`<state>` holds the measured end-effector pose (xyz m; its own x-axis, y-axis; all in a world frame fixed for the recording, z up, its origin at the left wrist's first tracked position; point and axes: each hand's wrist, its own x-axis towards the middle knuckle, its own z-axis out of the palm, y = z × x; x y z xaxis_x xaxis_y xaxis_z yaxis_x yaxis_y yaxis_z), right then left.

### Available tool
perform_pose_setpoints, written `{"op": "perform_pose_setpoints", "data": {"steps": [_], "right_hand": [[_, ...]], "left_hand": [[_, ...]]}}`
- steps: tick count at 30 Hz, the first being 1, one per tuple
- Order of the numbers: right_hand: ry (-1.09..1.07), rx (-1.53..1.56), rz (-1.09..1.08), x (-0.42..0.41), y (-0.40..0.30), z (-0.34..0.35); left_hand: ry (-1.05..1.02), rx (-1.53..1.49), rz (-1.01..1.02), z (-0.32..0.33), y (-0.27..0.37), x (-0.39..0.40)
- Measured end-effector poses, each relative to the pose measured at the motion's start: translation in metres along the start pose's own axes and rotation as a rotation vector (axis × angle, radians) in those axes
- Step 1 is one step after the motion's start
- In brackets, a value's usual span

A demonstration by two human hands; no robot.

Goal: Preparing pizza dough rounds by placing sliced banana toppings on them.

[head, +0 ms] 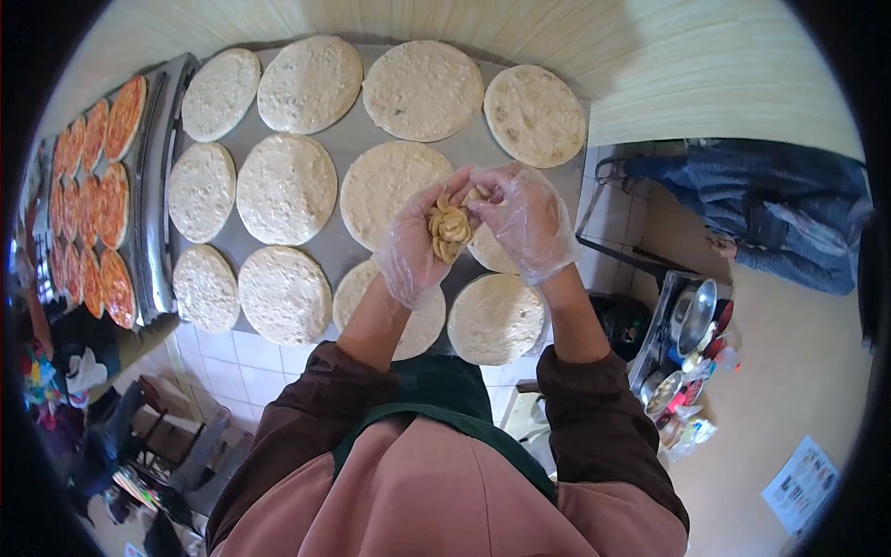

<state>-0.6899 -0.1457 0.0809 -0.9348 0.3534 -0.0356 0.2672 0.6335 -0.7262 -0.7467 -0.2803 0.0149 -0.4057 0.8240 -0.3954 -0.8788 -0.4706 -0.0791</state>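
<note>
Both of my hands are in clear plastic gloves above the metal table (pixel 327 167). My left hand (pixel 411 240) is cupped around a small heap of pale sliced mushrooms (pixel 451 228). Fingertips of my right hand (pixel 534 216) pinch at a slice on the heap's right edge. Under my hands lie round dough bases coated in a creamy white sauce, one (pixel 390 184) partly covered by my left hand and another (pixel 491 252) mostly hidden by my right. The base (pixel 534 116) at the far right corner has several slices spread over it.
More white-coated bases (pixel 287 189) fill rows to the left. Beyond them, a second table carries bases with red sauce (pixel 113 205); a person's arm (pixel 38 317) shows beside it. On the right, a small table holds metal bowls (pixel 698 317). Dark jackets (pixel 773 202) hang at the wall.
</note>
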Motion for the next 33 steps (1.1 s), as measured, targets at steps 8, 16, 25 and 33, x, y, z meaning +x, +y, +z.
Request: {"op": "perform_pose_setpoints", "data": {"steps": [8, 16, 25, 33], "right_hand": [[-0.006, 0.295, 0.172, -0.017, 0.022, 0.012], [0.197, 0.754, 0.545, 0.033, 0.122, -0.039], [0.241, 0.476, 0.661, 0.098, 0.255, -0.058], [0.053, 0.145, 0.627, 0.101, 0.216, -0.034]], "left_hand": [[0.091, 0.156, -0.126, 0.0, 0.008, -0.01], [0.108, 0.053, -0.12, 0.0, 0.006, 0.013], [0.135, 0.023, -0.077, -0.002, -0.001, 0.029], [0.119, -0.037, -0.081, -0.004, -0.003, 0.039]]}}
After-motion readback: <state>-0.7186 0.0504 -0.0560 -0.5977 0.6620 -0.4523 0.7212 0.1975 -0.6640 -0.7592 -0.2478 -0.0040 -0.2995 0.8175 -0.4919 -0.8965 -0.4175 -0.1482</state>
